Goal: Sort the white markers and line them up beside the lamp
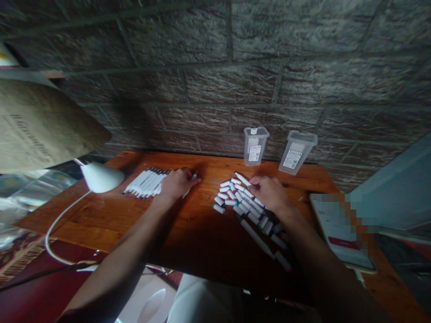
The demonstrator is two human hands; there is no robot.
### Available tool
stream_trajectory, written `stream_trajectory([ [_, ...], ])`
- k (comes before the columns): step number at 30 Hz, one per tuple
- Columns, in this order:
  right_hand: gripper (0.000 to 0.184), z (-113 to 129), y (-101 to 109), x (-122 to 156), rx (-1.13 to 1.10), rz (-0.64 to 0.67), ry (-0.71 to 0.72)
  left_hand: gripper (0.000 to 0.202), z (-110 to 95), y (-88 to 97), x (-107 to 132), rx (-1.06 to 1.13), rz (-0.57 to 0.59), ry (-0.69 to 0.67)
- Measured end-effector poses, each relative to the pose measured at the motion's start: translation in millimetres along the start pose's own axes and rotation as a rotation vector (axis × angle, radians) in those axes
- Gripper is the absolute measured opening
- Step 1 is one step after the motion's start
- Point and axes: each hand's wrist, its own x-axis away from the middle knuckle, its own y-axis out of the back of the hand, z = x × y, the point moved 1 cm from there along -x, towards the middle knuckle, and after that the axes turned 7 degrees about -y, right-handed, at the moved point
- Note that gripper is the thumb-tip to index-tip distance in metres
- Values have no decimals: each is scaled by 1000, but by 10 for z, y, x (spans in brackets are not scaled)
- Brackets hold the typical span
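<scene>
Markers, slim white-barrelled pens with dark tips (148,183), lie side by side in a neat row on the left of the orange-brown wooden worktop (191,237). I have the left hand (178,183) just at the right end of that row, its thumb over another slim white marker (185,194) that slants under the palm; from here I cannot tell whether the fingers are clamped on it or merely resting. I see the right hand (269,194) over the upper right of a loose pile of short white cylinders with coloured ends (248,211). Its thumb and fingertips are together on one end of a long white stick-shaped marker (242,179), whose other end points away toward the wall.

Nearer the body I make out a single long white pen (257,238), lying aslant below the pile. Two clear plastic boxes with printed labels (256,139) stand apart near the grey-brown block wall (208,85). To my right is a pale-framed flat touchscreen device (332,224), partly pixelated; to my left, a white conical lamp base (103,177) under a brown printed shade (50,125).
</scene>
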Motion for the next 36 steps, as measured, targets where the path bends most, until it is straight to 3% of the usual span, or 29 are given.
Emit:
stream_trajectory([
  [7,20,-1,77,15,8,18,-15,36,119,-14,-52,192,53,-107],
  [12,24,-95,170,-12,16,-38,-118,28,192,17,-55,95,2,-8],
  [16,22,-178,172,-30,54,4,-231,28,202,20,-52,43,-2,14],
  [23,22,-114,143,2,84,71,-232,35,204,14,-57,86,29,-6],
  [31,23,-143,182,-12,100,55,-242,25,292,73,-72,113,22,-41],
  [36,22,-128,163,-21,56,35,-161,26,272,62,-69,70,-15,-5],
])
